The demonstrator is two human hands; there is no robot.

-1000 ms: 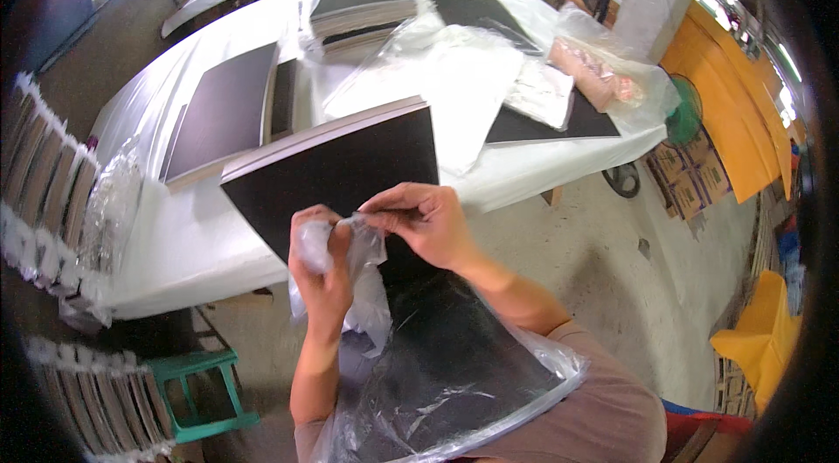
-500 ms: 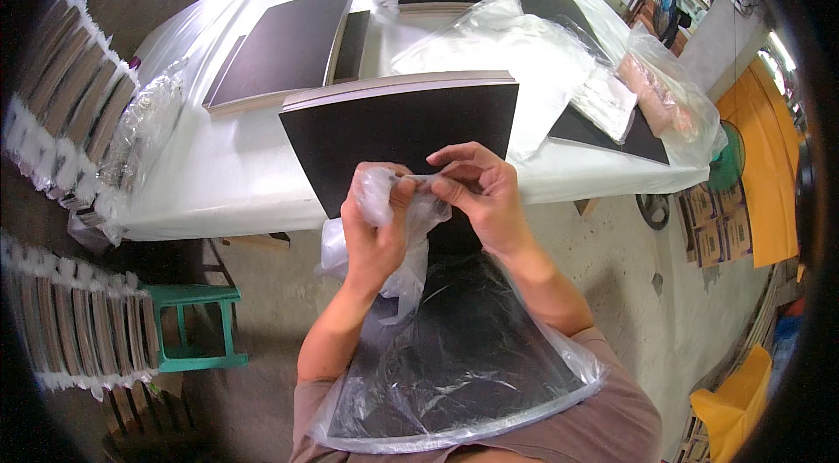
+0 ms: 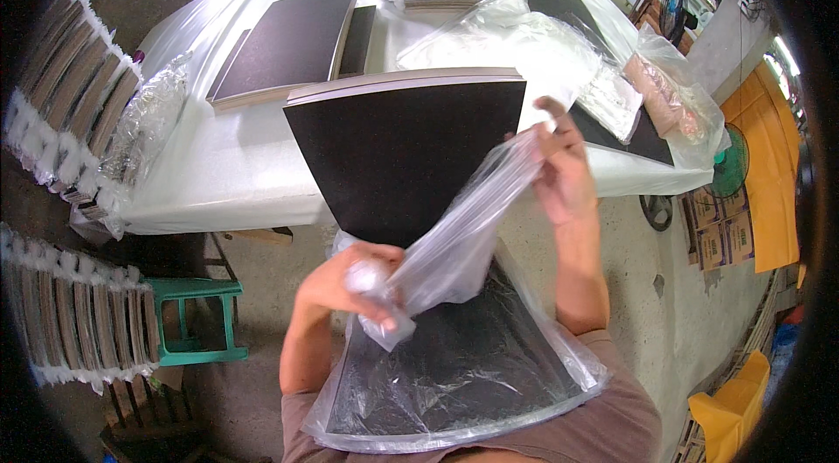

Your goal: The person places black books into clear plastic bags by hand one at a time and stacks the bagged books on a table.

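Fingers on the left hand (image 3: pixel 350 284) are curled tight around a bunched wad of clear plastic bag (image 3: pixel 454 244), down low near the chest, with the forearm coming up from the bottom edge. Right hand (image 3: pixel 559 170) is raised higher and further out, fingertips pinching the other end of that same film, so it's stretched into a crinkly, shiny twist between the two hands. Under it sits a stack of flat dark boards (image 3: pixel 411 157), matte black on top with pale edges; its near end is already inside the wrinkled bag against the person's body, and the far end rests on the white-covered table (image 3: pixel 218 174). A green plastic stool (image 3: pixel 188 319) stands on the floor to the left.
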